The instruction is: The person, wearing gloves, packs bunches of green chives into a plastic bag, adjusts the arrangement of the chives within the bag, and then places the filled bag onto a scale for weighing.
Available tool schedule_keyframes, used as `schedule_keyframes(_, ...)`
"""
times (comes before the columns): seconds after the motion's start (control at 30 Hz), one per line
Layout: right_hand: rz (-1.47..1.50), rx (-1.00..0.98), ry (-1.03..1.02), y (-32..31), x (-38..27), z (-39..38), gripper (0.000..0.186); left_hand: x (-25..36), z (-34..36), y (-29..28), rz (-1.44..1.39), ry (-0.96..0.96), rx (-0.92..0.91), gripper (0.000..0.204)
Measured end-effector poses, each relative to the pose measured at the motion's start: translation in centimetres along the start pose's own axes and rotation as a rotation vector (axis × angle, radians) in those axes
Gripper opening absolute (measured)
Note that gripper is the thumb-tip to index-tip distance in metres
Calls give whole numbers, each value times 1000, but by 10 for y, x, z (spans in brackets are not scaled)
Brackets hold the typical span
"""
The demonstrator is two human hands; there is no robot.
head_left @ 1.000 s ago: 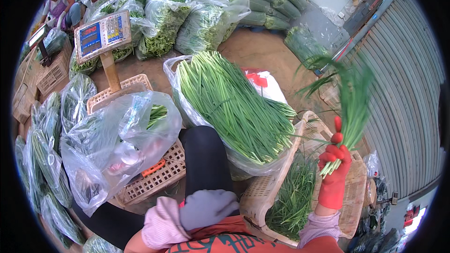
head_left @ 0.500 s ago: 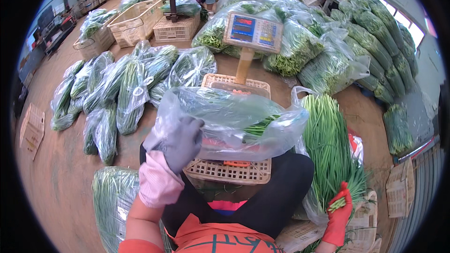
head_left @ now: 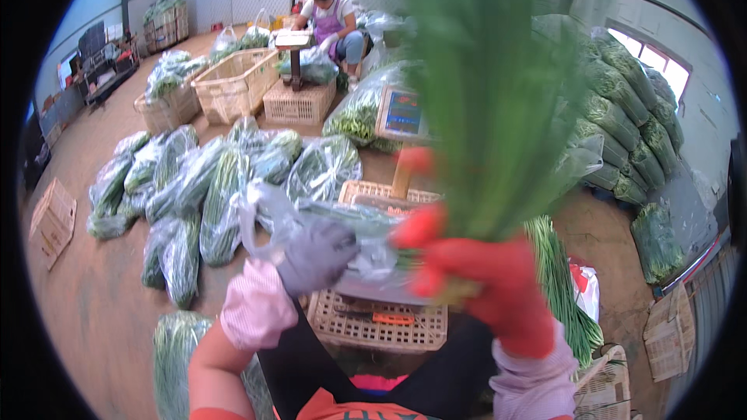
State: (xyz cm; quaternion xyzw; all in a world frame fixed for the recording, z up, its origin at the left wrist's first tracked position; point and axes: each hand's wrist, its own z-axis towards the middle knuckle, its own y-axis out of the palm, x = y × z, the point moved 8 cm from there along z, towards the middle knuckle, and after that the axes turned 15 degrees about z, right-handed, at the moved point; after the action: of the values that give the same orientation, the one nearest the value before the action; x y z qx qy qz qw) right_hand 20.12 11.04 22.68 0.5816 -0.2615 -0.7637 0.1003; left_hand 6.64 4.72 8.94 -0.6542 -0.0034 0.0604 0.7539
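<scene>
Blurred by motion, a tall bunch of garlic chives (head_left: pixel 482 109) stands upright in front of me, its cut ends down. My right hand (head_left: pixel 494 284), in a red glove, is closed round its lower part. In a grey glove, my left hand (head_left: pixel 315 257) grips the edge of a clear plastic bag (head_left: pixel 268 206). That bag lies on the weighing scale with greens inside, partly hidden behind my hands. The scale's display (head_left: pixel 402 113) is half covered by the raised chives. More loose chives (head_left: pixel 556 272) lie at my right.
Below the scale is a plastic crate (head_left: pixel 377 334) with an orange-handled tool (head_left: pixel 393 318) on it. Bagged greens (head_left: pixel 226 194) cover the floor at left. Filled bags (head_left: pixel 622 124) are stacked at right. A co-worker (head_left: pixel 334 27) sits at the back near another scale (head_left: pixel 293 54).
My right hand has come up from the chive pile at lower right to the middle, lifting a bunch. The left hand stays at the bag, slightly right and lower. The view has tilted up.
</scene>
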Motion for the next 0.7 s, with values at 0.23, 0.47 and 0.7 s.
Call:
schedule_keyframes(0.23, -74, -214, 288, 26, 157, 91, 25, -7, -41, -6, -185, -134, -113, 57)
schedule_keyframes(0.47, -758, -90, 46, -80, 194, 125, 71, -91, -33, -3, 12, -362, 271, 63)
schedule_keyframes(0.7, -1415, -99, -230, -214, 161, 108, 46, -144, -7, -6, 188, -405, 394, 69)
